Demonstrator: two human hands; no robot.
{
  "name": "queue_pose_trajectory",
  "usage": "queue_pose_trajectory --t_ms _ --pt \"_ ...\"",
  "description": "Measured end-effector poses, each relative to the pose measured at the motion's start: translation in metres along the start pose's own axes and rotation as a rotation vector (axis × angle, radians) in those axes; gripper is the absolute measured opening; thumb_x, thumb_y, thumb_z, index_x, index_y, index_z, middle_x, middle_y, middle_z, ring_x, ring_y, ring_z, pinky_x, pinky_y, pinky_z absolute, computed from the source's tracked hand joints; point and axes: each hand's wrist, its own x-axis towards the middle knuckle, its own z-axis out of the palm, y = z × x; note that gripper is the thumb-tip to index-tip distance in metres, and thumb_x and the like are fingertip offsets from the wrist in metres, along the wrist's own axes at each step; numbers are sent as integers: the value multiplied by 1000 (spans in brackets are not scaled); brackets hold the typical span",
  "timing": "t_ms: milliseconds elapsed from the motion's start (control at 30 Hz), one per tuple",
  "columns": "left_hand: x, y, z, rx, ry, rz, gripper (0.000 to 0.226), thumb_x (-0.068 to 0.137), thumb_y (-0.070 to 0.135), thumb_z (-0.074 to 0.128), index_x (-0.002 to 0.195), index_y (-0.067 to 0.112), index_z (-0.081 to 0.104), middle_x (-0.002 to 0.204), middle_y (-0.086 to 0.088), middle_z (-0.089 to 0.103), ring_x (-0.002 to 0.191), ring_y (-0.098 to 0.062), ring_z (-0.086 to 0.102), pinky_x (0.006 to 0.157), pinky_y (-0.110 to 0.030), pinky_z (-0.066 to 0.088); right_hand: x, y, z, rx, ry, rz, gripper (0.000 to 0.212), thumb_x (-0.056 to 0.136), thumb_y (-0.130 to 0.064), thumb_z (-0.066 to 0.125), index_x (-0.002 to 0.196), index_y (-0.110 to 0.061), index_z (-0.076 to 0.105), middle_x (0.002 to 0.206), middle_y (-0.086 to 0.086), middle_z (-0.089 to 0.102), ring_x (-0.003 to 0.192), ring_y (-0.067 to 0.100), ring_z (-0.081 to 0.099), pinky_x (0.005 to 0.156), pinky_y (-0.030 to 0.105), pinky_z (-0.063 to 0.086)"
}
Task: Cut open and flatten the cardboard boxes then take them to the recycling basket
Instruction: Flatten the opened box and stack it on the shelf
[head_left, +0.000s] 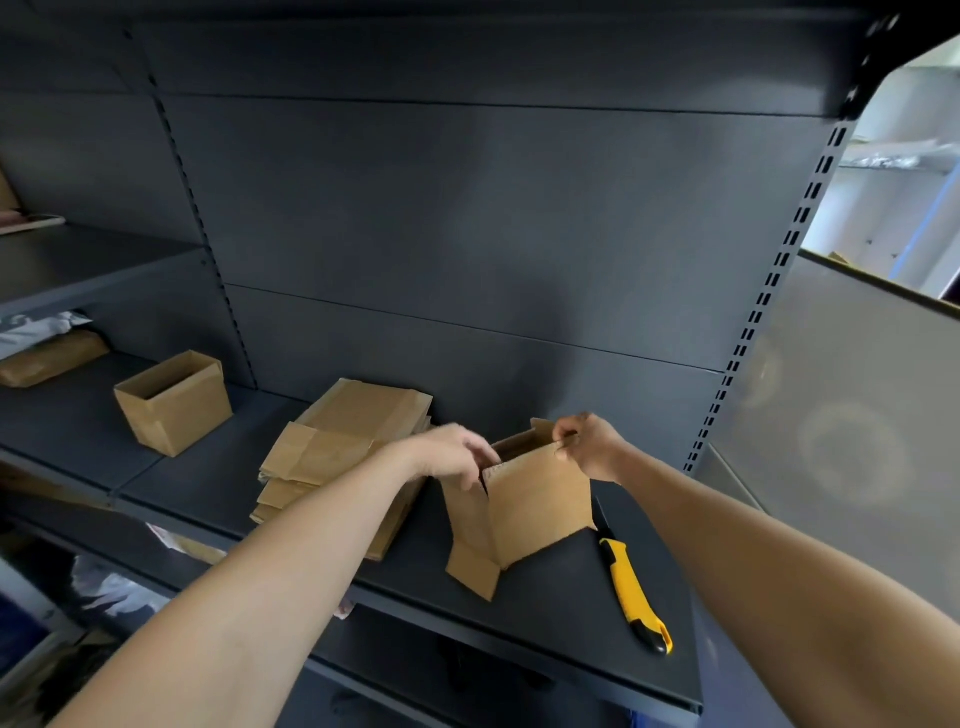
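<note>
On the shelf (208, 483), the pile of flat boxes (343, 441) lies beside the box (524, 509) you work on, likely to keep done ones together. Your left hand (452, 454) and right hand (592, 447) grip its top edge to pull it open. The small box (174, 402) looks empty. The knife (631, 592) lies near.

Both hands grip the top edges of an opened cardboard box (524, 512) on a dark shelf (545, 618): left hand (457, 454), right hand (589, 444). A yellow utility knife (631, 592) lies just beside it.
</note>
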Motion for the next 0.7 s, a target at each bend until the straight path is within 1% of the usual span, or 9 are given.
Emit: queue_pose_trajectory --t_ms 67,100,133,200,300,433,567,633,700 --pt "-3 3 -7 -290 146 24 29 83 -2 54 103 13 69 106 -7 69 98 -16 63 74 -22 53 -3 3 -2 -17 7 -44 17 92 2 54 87 -14 56 96 2 48 84 16 48 60 15 38" --pt "-1 2 -10 -304 215 20 23 86 0 57 101 13 67 103 -9 69 93 -17 64 71 -22 53 -5 3 -2 -15 13 -64 17 91 2 55 87 -14 57 98 2 48 88 17 48 65 17 39" --pt "2 1 -12 -200 263 9 19 87 5 62 104 14 64 104 -8 66 94 -18 64 75 -25 53 -6 2 -2 -21 17 -88 17 90 2 57 87 -14 58 102 2 48 92 17 49 71 19 39" --pt "9 -1 -8 -13 291 -34 34 85 18 71 116 17 59 109 -1 57 103 -21 59 85 -30 50 -7 -4 1 -58 -2 -137 14 89 1 60 86 -13 59 110 3 47 99 19 49 81 25 39" --pt "17 -2 -2 138 293 -106 45 81 20 75 122 13 57 115 -3 56 109 -23 56 89 -34 49 -8 -9 2 -56 -35 -180 13 87 3 60 84 -10 61 117 6 48 107 23 49 87 29 41" --pt "27 -11 4 346 313 -148 20 89 7 62 106 3 72 103 -6 64 97 -21 61 84 -30 50 -11 -9 1 25 -106 -86 17 88 0 59 83 -16 61 105 0 53 98 16 51 77 22 43" --pt "28 -13 10 401 393 -168 20 89 3 56 89 9 75 92 -8 70 84 -25 65 80 -38 58 -12 -18 -1 451 -153 109 15 93 -14 56 108 -13 56 107 4 53 104 21 52 92 39 47" --pt "28 -10 13 386 409 -147 20 90 2 56 88 9 75 90 -9 70 84 -25 66 80 -39 58 -9 -21 1 442 -55 182 27 94 -26 59 116 -15 48 103 3 51 95 20 52 78 34 50" --pt "27 -5 12 367 411 -142 18 90 3 57 88 7 75 91 -10 70 87 -26 66 82 -38 58 -6 -23 4 295 -54 193 36 92 -13 58 125 -16 44 108 5 51 94 22 53 74 33 53"
